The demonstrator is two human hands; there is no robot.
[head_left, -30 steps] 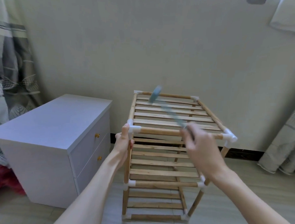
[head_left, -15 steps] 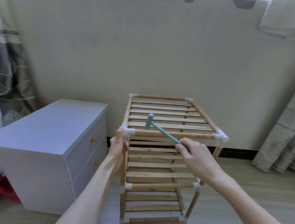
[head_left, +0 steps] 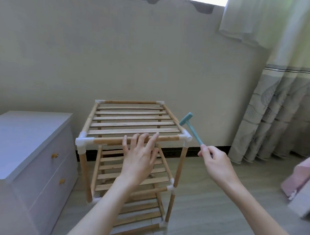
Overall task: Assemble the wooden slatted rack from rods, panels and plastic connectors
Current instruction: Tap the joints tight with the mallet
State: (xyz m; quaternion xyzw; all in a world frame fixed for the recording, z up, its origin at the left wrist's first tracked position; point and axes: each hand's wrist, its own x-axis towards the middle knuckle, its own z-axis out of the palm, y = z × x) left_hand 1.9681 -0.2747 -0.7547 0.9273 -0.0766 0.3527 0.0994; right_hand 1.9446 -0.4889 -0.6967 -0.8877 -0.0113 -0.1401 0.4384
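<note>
Wooden rack (head_left: 132, 124) | left hand (head_left: 140, 159) flat | right hand (head_left: 216, 161) pinches teal hammer (head_left: 191, 127)

The rack (head_left: 132, 123) is showing pale, matt, unvarnished wood in its slats and rods, its corner connectors (head_left: 83, 142) are looking like smooth white plastic, the small teal hammer (head_left: 190, 127) is appearing plastic, and the grey cabinet (head_left: 25, 147) is showing a smooth matt finish.

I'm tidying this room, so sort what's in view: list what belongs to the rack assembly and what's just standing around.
Part of the job:
wooden rack
white corner connector
small teal hammer, held in the right hand
left hand, fingers straight by the front rod

Standing around:
grey drawer cabinet
curtain
pink item
</note>
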